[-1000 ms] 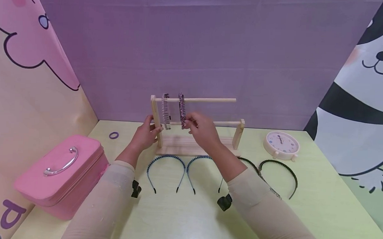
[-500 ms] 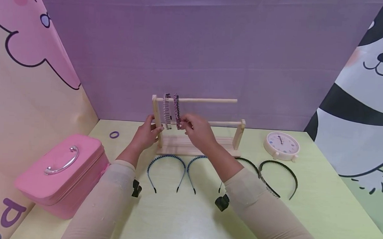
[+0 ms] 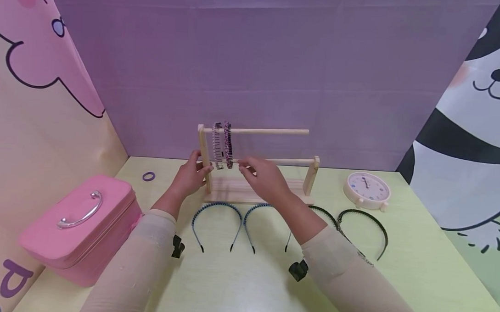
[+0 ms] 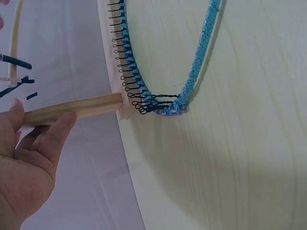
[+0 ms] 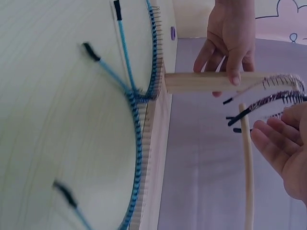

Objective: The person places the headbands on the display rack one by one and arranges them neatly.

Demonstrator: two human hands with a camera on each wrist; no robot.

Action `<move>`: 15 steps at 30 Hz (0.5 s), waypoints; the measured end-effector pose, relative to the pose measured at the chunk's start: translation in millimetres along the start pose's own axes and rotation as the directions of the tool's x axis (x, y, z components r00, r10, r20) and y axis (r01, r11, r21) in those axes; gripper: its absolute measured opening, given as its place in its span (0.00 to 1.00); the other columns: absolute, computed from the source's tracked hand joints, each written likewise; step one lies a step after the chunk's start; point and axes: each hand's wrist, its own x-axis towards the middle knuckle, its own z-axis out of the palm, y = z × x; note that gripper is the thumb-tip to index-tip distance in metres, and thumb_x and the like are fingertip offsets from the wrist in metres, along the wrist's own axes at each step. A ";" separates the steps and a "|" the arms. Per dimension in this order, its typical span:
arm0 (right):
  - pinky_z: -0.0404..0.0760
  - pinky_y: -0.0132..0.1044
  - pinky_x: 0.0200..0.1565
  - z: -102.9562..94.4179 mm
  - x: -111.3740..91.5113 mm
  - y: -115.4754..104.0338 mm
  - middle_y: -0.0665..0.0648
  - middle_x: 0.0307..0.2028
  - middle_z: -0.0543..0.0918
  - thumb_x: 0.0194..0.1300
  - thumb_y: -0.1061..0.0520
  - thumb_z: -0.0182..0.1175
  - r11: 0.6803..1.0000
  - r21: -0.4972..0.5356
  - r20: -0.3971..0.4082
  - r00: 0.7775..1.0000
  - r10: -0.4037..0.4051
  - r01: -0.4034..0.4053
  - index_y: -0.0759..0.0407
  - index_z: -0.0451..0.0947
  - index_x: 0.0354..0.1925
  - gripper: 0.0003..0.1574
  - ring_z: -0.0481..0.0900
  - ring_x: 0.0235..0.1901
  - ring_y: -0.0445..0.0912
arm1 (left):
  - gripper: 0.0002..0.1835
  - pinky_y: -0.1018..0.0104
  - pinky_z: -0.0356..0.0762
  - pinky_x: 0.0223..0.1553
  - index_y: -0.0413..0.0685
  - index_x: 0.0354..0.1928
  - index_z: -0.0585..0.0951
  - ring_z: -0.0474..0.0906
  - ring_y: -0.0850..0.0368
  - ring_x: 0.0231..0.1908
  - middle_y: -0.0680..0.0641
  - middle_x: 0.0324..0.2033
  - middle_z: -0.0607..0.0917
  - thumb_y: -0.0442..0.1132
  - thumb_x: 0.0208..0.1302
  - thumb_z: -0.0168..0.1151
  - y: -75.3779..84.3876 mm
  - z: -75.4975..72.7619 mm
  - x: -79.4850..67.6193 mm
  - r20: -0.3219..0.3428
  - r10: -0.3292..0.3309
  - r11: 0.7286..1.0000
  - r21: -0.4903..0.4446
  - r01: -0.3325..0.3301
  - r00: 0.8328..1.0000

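A wooden rack (image 3: 271,130) with two rails stands at the back of the table. My left hand (image 3: 190,176) holds its left upright (image 4: 91,106), thumb and fingers on either side. On the upper rail hang two headbands: a pale pink one (image 3: 216,145) near the upright and a glittery dark purple one (image 3: 227,148) just right of it. Right of the purple headband is my right hand (image 3: 266,177), a small gap between them in the head view. Its fingers (image 5: 276,136) are loosely bent around nothing in the right wrist view.
Two blue headbands (image 3: 219,204) and two black ones (image 3: 361,211) lie in a row before the rack, partly behind the right arm. A pink case (image 3: 78,223) stands at left, a purple ring (image 3: 148,176) behind it. A pink clock (image 3: 368,190) lies at right.
The purple headband has slid left along the upper rail toward the pale one. My right hand has let go of it and drawn back slightly right. The left hand stays on the upright.
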 end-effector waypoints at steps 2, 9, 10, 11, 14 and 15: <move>0.85 0.45 0.47 -4.0 -5.9 5.3 0.51 0.50 0.85 0.74 0.48 0.54 1.000 -0.013 0.003 1.000 0.007 -0.007 0.51 0.80 0.55 0.17 0.84 0.47 0.48 | 0.34 0.46 0.78 0.58 0.64 0.75 0.50 0.66 0.41 0.69 0.43 0.73 0.63 0.46 0.74 0.53 -0.3 0.3 0.7 -0.001 0.003 1.000 0.000 -0.003 1.000; 0.84 0.46 0.45 -24.8 -28.2 30.8 0.51 0.44 0.86 0.75 0.47 0.53 0.997 -0.020 0.011 0.997 0.078 -0.077 0.52 0.81 0.51 0.16 0.83 0.44 0.47 | 0.34 0.45 0.77 0.58 0.67 0.75 0.50 0.65 0.41 0.69 0.44 0.74 0.62 0.48 0.73 0.53 -2.3 0.3 1.4 -0.008 -0.005 1.000 0.001 0.005 1.000; 0.84 0.45 0.44 -28.3 -31.7 34.7 0.50 0.43 0.86 0.74 0.47 0.53 0.995 -0.019 0.015 0.995 0.094 -0.094 0.51 0.81 0.51 0.16 0.83 0.44 0.47 | 0.34 0.45 0.77 0.58 0.67 0.75 0.50 0.65 0.41 0.69 0.44 0.74 0.62 0.47 0.74 0.53 -2.6 0.2 1.4 -0.007 -0.002 1.000 0.002 0.002 1.000; 0.84 0.45 0.43 -32.0 -35.3 38.4 0.50 0.42 0.86 0.74 0.46 0.53 0.994 -0.013 0.019 0.994 0.110 -0.110 0.51 0.81 0.50 0.16 0.83 0.43 0.47 | 0.34 0.45 0.77 0.58 0.67 0.75 0.50 0.65 0.41 0.69 0.44 0.74 0.62 0.47 0.74 0.53 -3.0 0.1 1.5 -0.006 0.000 1.000 0.001 0.000 1.000; 0.82 0.45 0.41 -42.9 -45.3 49.9 0.50 0.40 0.86 0.75 0.45 0.52 0.988 0.002 0.038 0.987 0.154 -0.155 0.49 0.81 0.49 0.16 0.82 0.41 0.47 | 0.34 0.45 0.77 0.58 0.66 0.75 0.50 0.65 0.40 0.69 0.43 0.73 0.63 0.47 0.74 0.53 -3.8 0.0 1.5 -0.007 0.009 1.000 0.000 -0.009 1.000; 0.82 0.45 0.41 -46.2 -48.5 53.9 0.51 0.39 0.86 0.75 0.44 0.52 0.985 0.007 0.043 0.985 0.170 -0.170 0.49 0.81 0.48 0.16 0.82 0.41 0.46 | 0.33 0.45 0.77 0.58 0.66 0.75 0.51 0.65 0.40 0.69 0.43 0.73 0.63 0.47 0.74 0.53 -4.0 0.0 1.5 -0.008 0.010 1.000 -0.002 -0.010 1.000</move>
